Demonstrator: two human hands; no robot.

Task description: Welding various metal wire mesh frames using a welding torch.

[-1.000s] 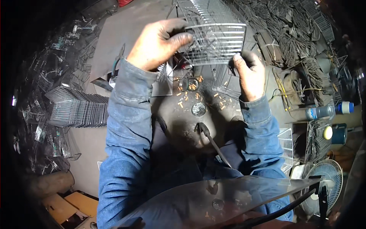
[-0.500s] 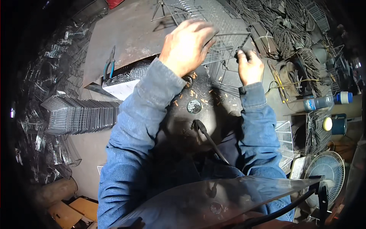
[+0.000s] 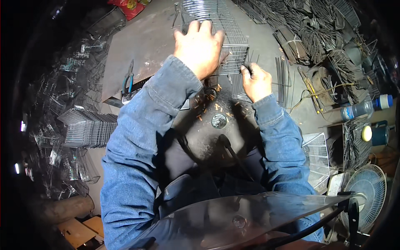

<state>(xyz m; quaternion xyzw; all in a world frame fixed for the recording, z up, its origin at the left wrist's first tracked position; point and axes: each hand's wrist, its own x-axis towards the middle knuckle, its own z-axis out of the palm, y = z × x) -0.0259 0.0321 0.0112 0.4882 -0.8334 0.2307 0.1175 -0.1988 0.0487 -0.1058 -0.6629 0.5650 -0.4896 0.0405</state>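
A wire basket (image 3: 234,54) of thin metal rods stands in front of me, with longer wire mesh reaching away behind it. My left hand (image 3: 199,52) lies palm down over its left part, fingers spread and touching the wires. Whatever is under that palm is hidden. At the basket's near right corner, my right hand (image 3: 256,82) is closed, thumb and fingertips pinching the wire. Loose straight rods (image 3: 283,79) lie just right of this hand. Nearer to me is a round, shiny disc (image 3: 219,121) among scattered short brown bits.
Blue-handled pliers (image 3: 128,79) lie on a metal sheet (image 3: 137,46) at left. Nested wire frames (image 3: 89,128) stand below them. Bundled rods (image 3: 312,46) fill the far right, above a bottle (image 3: 358,111) and a fan (image 3: 364,196). A dark rod-like arm (image 3: 233,152) and clear visor (image 3: 233,216) are close to me.
The basket has come left and now sits flatter between my hands. My left hand has settled onto the wires with fingers spread; my right has moved left and slightly nearer. The view has shifted slightly.
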